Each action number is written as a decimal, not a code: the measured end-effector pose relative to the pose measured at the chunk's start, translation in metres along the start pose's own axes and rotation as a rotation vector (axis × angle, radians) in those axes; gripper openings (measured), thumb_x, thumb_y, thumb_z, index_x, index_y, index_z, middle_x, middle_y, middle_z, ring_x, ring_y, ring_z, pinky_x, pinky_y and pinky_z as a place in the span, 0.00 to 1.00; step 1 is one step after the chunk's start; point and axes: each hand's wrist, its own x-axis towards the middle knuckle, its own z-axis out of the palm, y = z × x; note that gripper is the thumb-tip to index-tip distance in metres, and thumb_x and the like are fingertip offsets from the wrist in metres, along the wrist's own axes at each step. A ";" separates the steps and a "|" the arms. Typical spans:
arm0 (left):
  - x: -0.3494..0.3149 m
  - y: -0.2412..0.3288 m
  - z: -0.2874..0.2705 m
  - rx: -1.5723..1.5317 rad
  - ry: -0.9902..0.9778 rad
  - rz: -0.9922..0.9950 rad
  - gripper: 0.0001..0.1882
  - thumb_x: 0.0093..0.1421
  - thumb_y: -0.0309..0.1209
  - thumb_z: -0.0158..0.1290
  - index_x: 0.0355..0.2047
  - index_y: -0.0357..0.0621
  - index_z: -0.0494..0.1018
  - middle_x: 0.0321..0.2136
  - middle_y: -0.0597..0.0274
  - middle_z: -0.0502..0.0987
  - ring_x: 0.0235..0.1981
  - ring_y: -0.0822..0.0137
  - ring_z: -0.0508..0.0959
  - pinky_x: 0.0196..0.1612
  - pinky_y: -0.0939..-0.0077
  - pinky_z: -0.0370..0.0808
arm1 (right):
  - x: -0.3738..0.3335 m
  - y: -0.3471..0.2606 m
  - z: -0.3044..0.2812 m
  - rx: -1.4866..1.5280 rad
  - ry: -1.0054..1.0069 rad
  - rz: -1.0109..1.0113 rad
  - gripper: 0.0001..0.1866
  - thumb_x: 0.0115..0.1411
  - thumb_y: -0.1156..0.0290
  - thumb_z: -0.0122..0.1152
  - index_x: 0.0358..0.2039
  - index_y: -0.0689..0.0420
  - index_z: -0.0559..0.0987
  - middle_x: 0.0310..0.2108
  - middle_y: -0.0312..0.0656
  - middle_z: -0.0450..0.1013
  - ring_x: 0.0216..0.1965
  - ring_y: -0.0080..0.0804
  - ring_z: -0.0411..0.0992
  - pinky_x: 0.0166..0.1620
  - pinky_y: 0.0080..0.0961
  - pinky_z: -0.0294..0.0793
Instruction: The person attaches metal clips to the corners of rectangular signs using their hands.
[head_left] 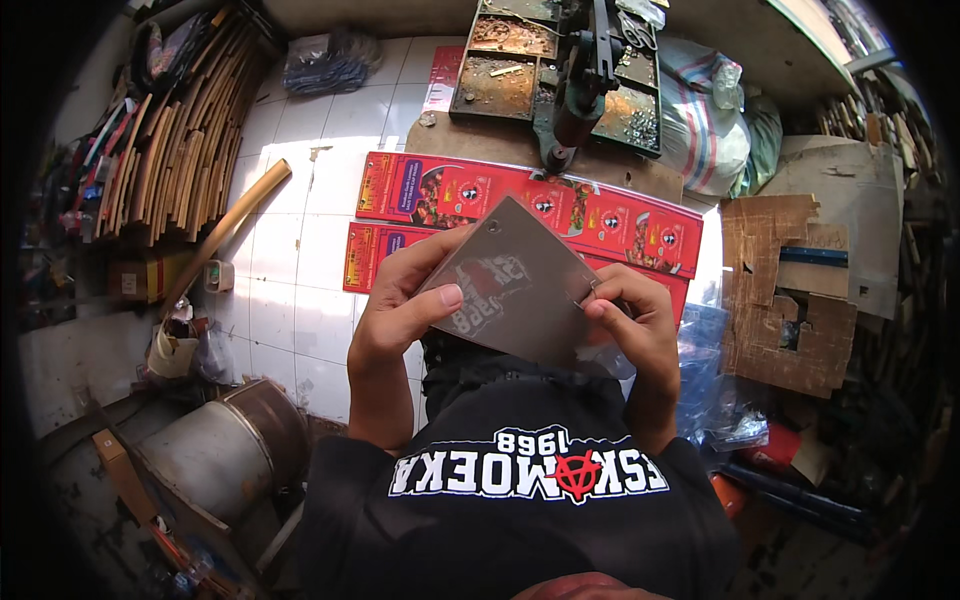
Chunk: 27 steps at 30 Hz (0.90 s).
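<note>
A glossy grey-brown flat panel (545, 275) is held tilted in front of my body, and its surface mirrors the shirt print. Near its top corner is a small round eyelet or hole. My left hand (400, 305) grips the left edge, thumb on the face and fingers behind. At the right edge, my right hand (640, 315) pinches with thumb and forefinger by a small shiny bit, too small to name. Beyond the panel, long red printed strips (400, 190) lie side by side, partly covered by the panel and my hands.
A dark metal hand press (580, 110) stands at the far side. Around it, a compartmented tray (495, 85) holds small metal pieces. Cut cardboard (750, 250) and white sacks (705, 120) are on the right. Stacked brown boards (190, 130) and a metal drum (215, 450) are on the left.
</note>
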 end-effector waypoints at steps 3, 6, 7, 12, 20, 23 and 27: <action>-0.002 0.000 0.009 -0.015 0.013 0.034 0.35 0.53 0.32 0.51 0.60 0.26 0.62 0.51 0.47 0.74 0.53 0.62 0.74 0.59 0.71 0.64 | 0.007 -0.014 0.013 -0.194 0.276 -0.285 0.06 0.54 0.73 0.68 0.28 0.62 0.80 0.29 0.40 0.75 0.36 0.27 0.74 0.41 0.23 0.70; -0.005 -0.002 0.020 -0.021 0.026 0.072 0.36 0.52 0.31 0.50 0.61 0.25 0.60 0.52 0.45 0.73 0.55 0.61 0.73 0.60 0.71 0.63 | 0.009 -0.024 0.018 -0.194 0.353 -0.381 0.08 0.55 0.71 0.68 0.28 0.62 0.80 0.28 0.39 0.75 0.33 0.27 0.73 0.37 0.22 0.70; -0.004 -0.001 0.024 -0.023 0.032 0.087 0.37 0.52 0.31 0.49 0.61 0.25 0.59 0.53 0.45 0.73 0.55 0.61 0.73 0.60 0.71 0.63 | 0.008 -0.032 0.021 -0.162 0.366 -0.364 0.08 0.55 0.71 0.68 0.29 0.63 0.79 0.27 0.39 0.75 0.32 0.27 0.73 0.36 0.22 0.70; -0.006 -0.001 0.034 -0.006 0.012 0.054 0.37 0.51 0.32 0.49 0.61 0.26 0.61 0.51 0.44 0.74 0.54 0.61 0.74 0.59 0.71 0.65 | 0.021 -0.050 0.045 -0.231 0.265 -0.572 0.07 0.54 0.75 0.69 0.29 0.63 0.79 0.26 0.40 0.75 0.22 0.21 0.70 0.24 0.15 0.65; -0.010 -0.001 0.041 0.081 0.038 0.079 0.36 0.51 0.32 0.49 0.61 0.27 0.61 0.47 0.44 0.76 0.49 0.64 0.77 0.54 0.74 0.69 | 0.021 -0.043 0.066 -0.370 0.359 -0.629 0.08 0.51 0.77 0.71 0.30 0.62 0.79 0.26 0.41 0.74 0.22 0.25 0.72 0.23 0.19 0.69; -0.010 -0.002 0.041 0.094 0.033 0.081 0.36 0.51 0.32 0.49 0.61 0.27 0.61 0.47 0.44 0.77 0.48 0.65 0.77 0.53 0.75 0.69 | 0.021 -0.042 0.066 -0.392 0.366 -0.615 0.09 0.50 0.77 0.72 0.30 0.62 0.79 0.26 0.41 0.74 0.22 0.27 0.73 0.23 0.20 0.70; -0.009 -0.001 0.041 0.109 0.012 0.083 0.36 0.51 0.31 0.49 0.61 0.27 0.62 0.46 0.45 0.77 0.46 0.66 0.77 0.51 0.76 0.70 | 0.021 -0.041 0.067 -0.402 0.384 -0.634 0.09 0.50 0.77 0.72 0.30 0.62 0.79 0.25 0.41 0.74 0.22 0.27 0.73 0.22 0.20 0.70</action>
